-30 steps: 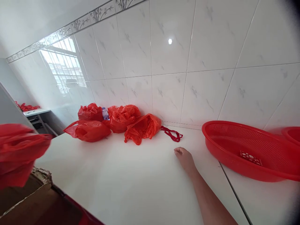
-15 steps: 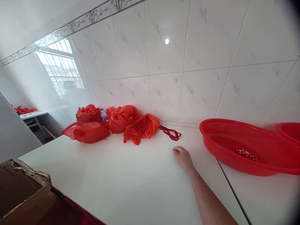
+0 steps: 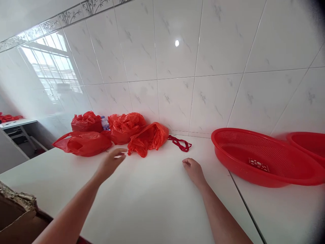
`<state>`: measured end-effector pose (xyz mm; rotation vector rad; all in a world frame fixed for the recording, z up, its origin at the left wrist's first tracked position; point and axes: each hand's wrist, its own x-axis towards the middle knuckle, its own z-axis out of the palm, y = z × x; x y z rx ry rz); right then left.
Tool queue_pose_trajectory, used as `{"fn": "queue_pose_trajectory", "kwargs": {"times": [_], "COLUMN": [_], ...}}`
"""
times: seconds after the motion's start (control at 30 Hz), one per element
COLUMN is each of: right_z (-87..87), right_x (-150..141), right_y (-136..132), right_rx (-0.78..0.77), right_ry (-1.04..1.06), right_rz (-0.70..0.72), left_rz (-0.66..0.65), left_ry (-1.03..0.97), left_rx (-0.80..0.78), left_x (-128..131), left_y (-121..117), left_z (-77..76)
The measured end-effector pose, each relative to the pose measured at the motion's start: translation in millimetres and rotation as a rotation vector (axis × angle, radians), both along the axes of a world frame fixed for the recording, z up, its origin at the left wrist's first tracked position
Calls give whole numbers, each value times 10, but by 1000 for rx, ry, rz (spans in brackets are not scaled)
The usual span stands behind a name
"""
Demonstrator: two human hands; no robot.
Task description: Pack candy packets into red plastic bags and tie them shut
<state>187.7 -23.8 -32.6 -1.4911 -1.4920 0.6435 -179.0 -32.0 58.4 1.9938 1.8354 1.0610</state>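
Note:
My left hand (image 3: 111, 163) reaches over the white table (image 3: 142, 200) with its fingers apart and nothing in them. Just beyond its fingertips lies a crumpled red plastic bag (image 3: 149, 138). Another red plastic bag (image 3: 85, 144), lying low, is to the left of that hand. My right hand (image 3: 193, 169) rests on the table with its fingers curled closed; whether anything is inside them is hidden. A dark red looped strap (image 3: 181, 143) lies a little beyond the right hand, apart from it.
A large red perforated plastic basket (image 3: 241, 173) stands at the right, a second red basket (image 3: 308, 144) behind it. More red bags (image 3: 127, 128) and a plastic bottle (image 3: 105, 123) line the tiled wall (image 3: 175, 101). A torn cardboard box (image 3: 19, 220) occupies the near left corner.
My left hand has come into view from the lower left, reaching toward the red bags. The right hand stays closed in nearly the same place. The view has turned slightly right.

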Motion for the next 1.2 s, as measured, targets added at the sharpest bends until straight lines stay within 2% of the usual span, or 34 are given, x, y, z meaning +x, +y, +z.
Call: {"fn": "queue_pose_trajectory", "kwargs": {"times": [0.03, 0.1, 0.23, 0.37, 0.53, 0.7, 0.77, 0.83, 0.9, 0.97, 1.1, 1.2], "right_z": [3, 9, 14, 3, 12, 116, 152, 163, 152, 131, 86, 55], "right_x": [0, -1, -4, 3, -8, -283, -478, -653, -741, -694, -275, 66], "right_y": [-4, -10, -10, 16, 49, -59, -143, -207, -219, -172, -36, -5], "right_rx": [4, 10, 24, 41, 70, 167, 169, 114, 44, 4, 9, 11], "right_ry": [0, 1, -2, -19, -65, -112, -11, 183, 368, 503, 634, 656], "right_rz": [3, 8, 4, -1, 1, 87, 186, 297, 321, 224, -40, -139], "left_rz": [-79, -131, -26, 81, 140, 173, 98, -82, -267, -303, -46, 36], "left_ry": [24, 127, 259, 303, 300, 141, 32, -19, -53, -151, -529, -662], "left_rx": [-6, -18, -24, -113, -139, 1, 82, 105, 87, 78, 72, 111], "left_x": [160, 411, 636, 639, 645, 929, 1112, 1272, 1354, 1325, 1014, 770], "left_y": [115, 348, 756, 941, 848, 414, 186, -10, -124, -126, 171, 486], "left_z": [-24, -73, -180, -286, -393, -437, -441, -452, -471, -489, -439, -296]}}
